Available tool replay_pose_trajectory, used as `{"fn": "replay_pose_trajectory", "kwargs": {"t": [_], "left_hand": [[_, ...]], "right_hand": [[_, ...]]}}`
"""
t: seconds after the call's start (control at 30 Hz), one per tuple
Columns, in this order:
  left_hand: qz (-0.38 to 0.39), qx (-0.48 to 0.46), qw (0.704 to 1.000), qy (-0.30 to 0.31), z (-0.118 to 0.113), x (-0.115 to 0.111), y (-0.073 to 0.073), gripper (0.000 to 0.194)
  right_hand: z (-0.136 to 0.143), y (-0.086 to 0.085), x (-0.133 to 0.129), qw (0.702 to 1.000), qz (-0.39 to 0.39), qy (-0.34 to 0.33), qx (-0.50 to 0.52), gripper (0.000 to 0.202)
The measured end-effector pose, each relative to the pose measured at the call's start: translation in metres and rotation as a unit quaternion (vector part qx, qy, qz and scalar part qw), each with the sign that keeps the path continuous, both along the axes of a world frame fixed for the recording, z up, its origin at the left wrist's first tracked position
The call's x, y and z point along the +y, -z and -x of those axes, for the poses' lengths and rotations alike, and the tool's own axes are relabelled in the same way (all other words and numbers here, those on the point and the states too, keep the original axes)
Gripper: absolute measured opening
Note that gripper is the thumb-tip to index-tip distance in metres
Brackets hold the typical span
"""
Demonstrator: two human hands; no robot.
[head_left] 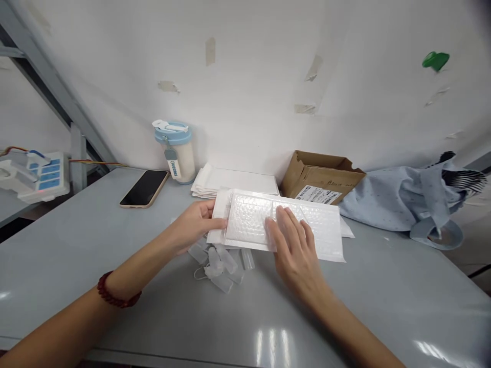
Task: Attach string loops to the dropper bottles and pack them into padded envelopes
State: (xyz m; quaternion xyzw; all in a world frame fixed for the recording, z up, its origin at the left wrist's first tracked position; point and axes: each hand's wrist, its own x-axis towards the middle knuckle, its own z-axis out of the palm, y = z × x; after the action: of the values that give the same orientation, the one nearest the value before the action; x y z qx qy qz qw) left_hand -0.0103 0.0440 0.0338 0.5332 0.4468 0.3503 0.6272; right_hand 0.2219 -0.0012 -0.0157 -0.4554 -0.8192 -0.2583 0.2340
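Over a gray tabletop (215,327), the left hand (194,225) pinches the left end of a crosswise padded mailer (249,217), the loosely open right hand (297,248) resting on its middle

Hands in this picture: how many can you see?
2. The left hand grips one end of the white bubble mailer; the right hand has its fingers spread on the mailer's upper face, near the middle.

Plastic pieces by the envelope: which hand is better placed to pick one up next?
Probably the right hand: it only rests open on the envelope. The left hand is nearer the plastic pieces, but it pinches the envelope's end.
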Motion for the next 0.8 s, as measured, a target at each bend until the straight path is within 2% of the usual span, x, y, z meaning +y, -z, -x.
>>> {"fn": "replay_pose_trajectory", "kwargs": {"t": [0.13,0.3,0.43,0.53,0.67,0.8], "left_hand": [[-0.016,-0.002,0.999,0.038,-0.007,-0.01,0.002,0.041],[-0.04,0.027,0.995,0.092,-0.017,-0.026,0.006,0.026],[-0.1,0.122,0.985,0.07,-0.025,-0.038,0.011,0.006],[-0.14,0.192,0.97,0.045,-0.029,-0.042,0.013,0.021],[-0.159,0.222,0.961,0.036,-0.03,-0.041,0.014,0.027],[-0.168,0.242,0.955,0.028,-0.015,-0.03,0.002,0.026]], "right_hand": [[0.009,-0.003,-0.008,1.0,0.002,-0.009,-0.009,0.068],[0.009,-0.007,-0.009,0.997,0.074,-0.032,-0.018,0.081],[0.007,-0.005,-0.008,0.996,0.065,-0.056,0.01,0.087],[0.007,-0.004,-0.008,0.997,0.036,-0.064,0.031,0.085],[0.005,-0.008,-0.006,0.996,0.029,-0.076,0.038,0.073],[-0.002,-0.011,-0.001,0.997,0.031,-0.066,0.021,0.056]]}}
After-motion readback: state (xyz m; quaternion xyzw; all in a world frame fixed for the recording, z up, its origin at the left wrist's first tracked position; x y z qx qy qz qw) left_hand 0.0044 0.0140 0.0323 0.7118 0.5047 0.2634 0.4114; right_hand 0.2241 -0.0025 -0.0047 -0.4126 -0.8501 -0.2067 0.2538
